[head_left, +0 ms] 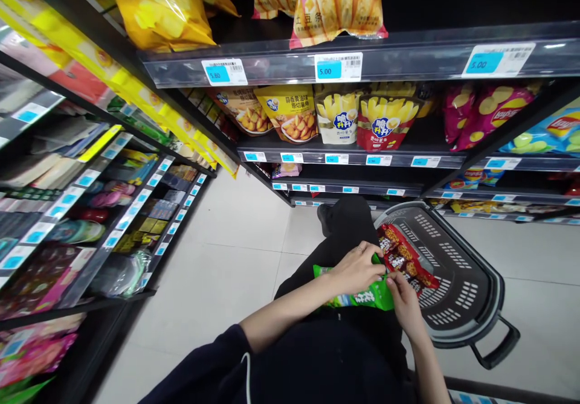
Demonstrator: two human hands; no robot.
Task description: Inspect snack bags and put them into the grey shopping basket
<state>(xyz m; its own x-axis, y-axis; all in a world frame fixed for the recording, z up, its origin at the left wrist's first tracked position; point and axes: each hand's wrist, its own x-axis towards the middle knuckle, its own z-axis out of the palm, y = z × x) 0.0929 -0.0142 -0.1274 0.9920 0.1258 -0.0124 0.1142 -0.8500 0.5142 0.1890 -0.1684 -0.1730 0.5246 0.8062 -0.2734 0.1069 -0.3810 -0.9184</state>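
A green snack bag (369, 297) lies across my lap, partly covered by my hands and forearm. My left hand (356, 268) reaches over the bag from the left, its fingers closed on the upper right end. At that same end, my right hand (403, 298) pinches the edge between thumb and fingers. The two hands' fingertips are close together. Just beyond them a red snack bag (410, 262) rests in a dark grey shopping basket (475, 259) on the floor. Whether the green bag is sealed or torn I cannot tell.
Ahead stands a shelf unit (272, 66) of potato snack pouches (292, 114) with price tags. Another stocked shelf (104, 211) runs along the left. Pale floor tiles (226, 235) show between them. The basket's handle (498, 343) sticks out at the right.
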